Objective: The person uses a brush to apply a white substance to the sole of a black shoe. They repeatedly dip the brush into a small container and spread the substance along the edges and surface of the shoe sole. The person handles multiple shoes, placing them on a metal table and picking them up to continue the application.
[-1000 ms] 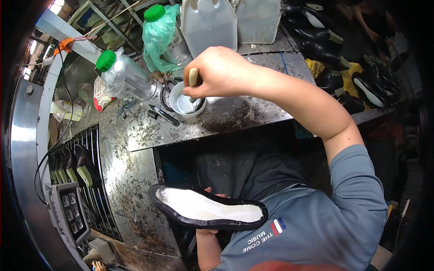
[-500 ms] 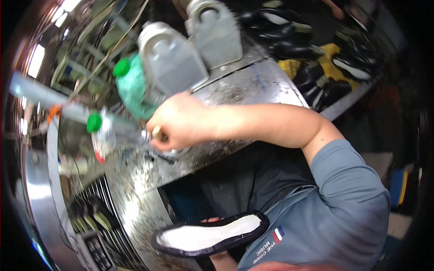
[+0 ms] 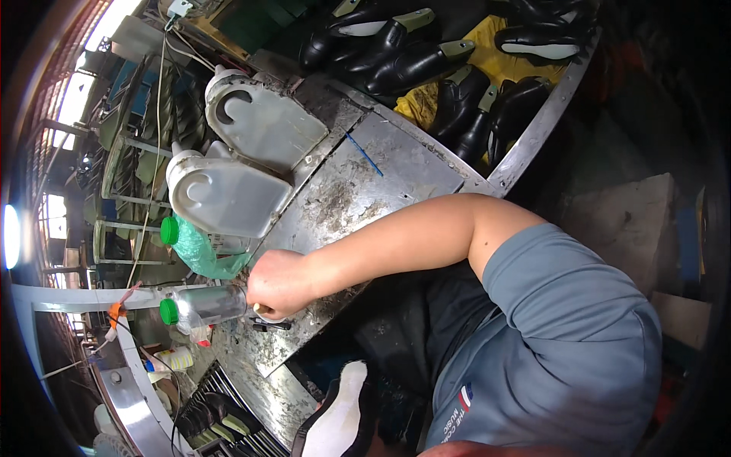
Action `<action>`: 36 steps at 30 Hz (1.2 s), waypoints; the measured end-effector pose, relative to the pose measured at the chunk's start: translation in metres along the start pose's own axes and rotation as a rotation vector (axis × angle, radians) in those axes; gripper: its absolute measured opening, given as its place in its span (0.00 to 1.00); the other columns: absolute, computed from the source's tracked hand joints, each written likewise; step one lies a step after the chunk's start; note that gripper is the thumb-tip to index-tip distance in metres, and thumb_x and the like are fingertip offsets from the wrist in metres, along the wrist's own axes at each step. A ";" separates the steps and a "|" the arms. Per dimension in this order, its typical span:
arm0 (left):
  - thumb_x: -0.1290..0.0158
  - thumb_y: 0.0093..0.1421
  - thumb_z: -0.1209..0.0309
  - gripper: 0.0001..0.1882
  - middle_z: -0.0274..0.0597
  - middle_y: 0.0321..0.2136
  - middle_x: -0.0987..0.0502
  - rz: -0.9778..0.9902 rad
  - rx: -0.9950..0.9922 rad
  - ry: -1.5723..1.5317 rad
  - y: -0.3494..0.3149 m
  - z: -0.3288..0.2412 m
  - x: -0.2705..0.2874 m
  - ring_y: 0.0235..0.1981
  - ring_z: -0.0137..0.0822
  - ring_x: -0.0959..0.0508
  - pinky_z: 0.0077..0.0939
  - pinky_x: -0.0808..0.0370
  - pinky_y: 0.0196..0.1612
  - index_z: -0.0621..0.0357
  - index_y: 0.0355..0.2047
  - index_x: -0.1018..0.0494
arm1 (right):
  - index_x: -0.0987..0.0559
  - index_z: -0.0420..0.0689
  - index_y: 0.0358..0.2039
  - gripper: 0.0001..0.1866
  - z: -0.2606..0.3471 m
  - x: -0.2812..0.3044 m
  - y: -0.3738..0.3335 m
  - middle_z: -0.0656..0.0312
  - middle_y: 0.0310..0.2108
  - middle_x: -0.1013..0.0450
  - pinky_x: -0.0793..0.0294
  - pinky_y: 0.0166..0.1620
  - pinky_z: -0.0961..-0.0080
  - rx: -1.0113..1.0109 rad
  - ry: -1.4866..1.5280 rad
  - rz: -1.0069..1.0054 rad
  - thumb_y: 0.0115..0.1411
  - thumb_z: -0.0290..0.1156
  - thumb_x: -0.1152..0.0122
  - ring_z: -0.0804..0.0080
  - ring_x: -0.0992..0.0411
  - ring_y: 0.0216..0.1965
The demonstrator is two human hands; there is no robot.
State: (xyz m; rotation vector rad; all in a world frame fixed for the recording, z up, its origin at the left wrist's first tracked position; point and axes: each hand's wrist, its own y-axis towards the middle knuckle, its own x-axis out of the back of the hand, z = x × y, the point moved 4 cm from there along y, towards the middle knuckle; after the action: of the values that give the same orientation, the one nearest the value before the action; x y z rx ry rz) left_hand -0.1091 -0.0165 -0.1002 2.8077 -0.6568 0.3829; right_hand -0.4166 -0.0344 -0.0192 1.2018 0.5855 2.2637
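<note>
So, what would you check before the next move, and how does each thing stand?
1. Right hand gripping the pale handle: ok.
2. Handle's far end visible: not ok, the hand hides it.
3. Shoe with its white bottom facing the camera: ok.
4. Whole shoe in view: not ok, the lower edge cuts it off.
5. Left hand steadying the shoe: cannot tell, not clearly visible.

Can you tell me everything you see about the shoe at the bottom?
The shoe is black, with a smooth rim that looks like leather around a long, pale white underside. The underside faces the camera. One narrow, rounded end points up the picture and the white widens below it; the lower edge cuts off the rest. It shows just right of the metal bench. What holds it isn't clear.
</note>
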 end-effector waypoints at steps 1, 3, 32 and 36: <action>0.32 0.54 0.67 0.41 0.58 0.56 0.26 -0.013 -0.041 0.077 -0.001 -0.005 0.000 0.56 0.58 0.24 0.54 0.26 0.60 0.59 0.64 0.41 | 0.20 0.47 0.22 0.10 0.001 0.005 -0.001 0.57 0.22 0.23 0.22 0.32 0.54 0.014 0.020 -0.035 0.52 0.38 0.35 0.50 0.21 0.28; 0.34 0.55 0.67 0.39 0.58 0.56 0.26 -0.052 -0.124 0.207 -0.001 -0.014 0.001 0.55 0.59 0.24 0.54 0.25 0.59 0.59 0.63 0.40 | 0.19 0.47 0.22 0.09 0.005 0.016 0.000 0.57 0.22 0.23 0.22 0.33 0.54 0.071 0.157 -0.226 0.52 0.38 0.34 0.50 0.21 0.29; 0.58 0.74 0.71 0.18 0.52 0.59 0.28 0.318 -1.002 0.968 0.009 -0.095 0.078 0.57 0.61 0.23 0.64 0.23 0.58 0.51 0.62 0.42 | 0.15 0.38 0.39 0.12 0.056 0.025 -0.057 0.57 0.34 0.17 0.20 0.43 0.75 -0.022 0.941 0.258 0.57 0.30 0.27 0.72 0.19 0.37; 0.60 0.74 0.68 0.17 0.47 0.60 0.29 0.329 -0.947 0.963 0.002 -0.098 0.082 0.59 0.60 0.25 0.64 0.26 0.60 0.46 0.62 0.42 | 0.15 0.39 0.38 0.11 0.070 0.016 -0.055 0.56 0.34 0.17 0.20 0.42 0.74 0.044 0.956 0.190 0.56 0.29 0.28 0.68 0.18 0.35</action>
State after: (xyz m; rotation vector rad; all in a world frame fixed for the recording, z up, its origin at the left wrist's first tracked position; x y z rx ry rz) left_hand -0.0581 -0.0236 0.0169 1.3835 -0.7527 1.0385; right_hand -0.3522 0.0279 -0.0050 0.1018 0.8701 2.9338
